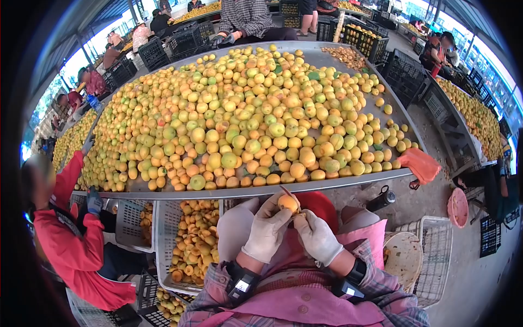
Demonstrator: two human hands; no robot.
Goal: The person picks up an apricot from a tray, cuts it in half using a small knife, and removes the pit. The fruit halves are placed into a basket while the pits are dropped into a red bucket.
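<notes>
My left hand [268, 229], in a pale glove, is closed around an apricot [288, 203] held over my lap. A thin dark blade-like strip [285, 191] sticks up by the fruit; whose fingers hold it is hidden. My right hand [317, 235], also gloved, pinches at the apricot's lower right side, on a small brownish bit too small to name. Just beyond my hands is the metal sorting table [261, 192], heaped with whole yellow-orange apricots [234, 125]. A light crate [162, 240] of split apricots [192, 242] stands left of my legs.
An orange-red bag [420, 165] hangs at the table's right corner. A black bottle [381, 199], a pale basin [403, 259] and a white crate [436, 261] are on my right. A co-worker in red [71, 234] sits at left; another person [245, 22] is across the table.
</notes>
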